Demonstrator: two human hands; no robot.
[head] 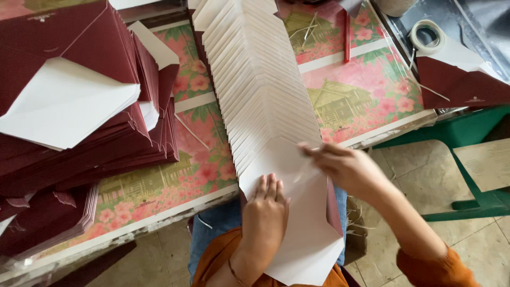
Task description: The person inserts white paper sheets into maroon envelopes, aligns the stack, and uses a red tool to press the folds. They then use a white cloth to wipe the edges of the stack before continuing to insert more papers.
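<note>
Head view. Nearest the lens: orange sleeves and denim lap (212, 228), person seated at the bench (175, 204) edge. Left hand (264, 210) lies flat, fingers together, palm down on the nearest open envelope (297, 212) — pressing, not gripping. Right hand (348, 169) reaches in from the right, fingertips pinched on a thin strip at the envelope's flap edge; whether the strip is tape liner or paper, cannot tell.

Envelope sits half on the bench edge, half over the lap. White inside faces up, maroon outside shows along its right side. Long axis runs from the lap away toward the far end of the bench; its pointed flap aims back at the person.

Beyond it, a long shingled row of envelopes (255, 79), same white faces up, overlapping, running straight up the floral bench cover.

Left: tall stack of maroon envelopes (79, 106), several flaps open. Far right: tape roll (427, 34), a loose maroon envelope (462, 82), green stool (473, 159) over tiled floor.

Risks, as judged:
- Overhanging end unsupported; if the flat hand lifts, envelope may slide into the lap.
- A sideways pull by the pinching hand could skew the envelope and disturb the shingled row.
- A hard tug on the strip could tear or crease the flap.
- Leaning stack at left could slump onto the row if the bench is jolted.
</note>
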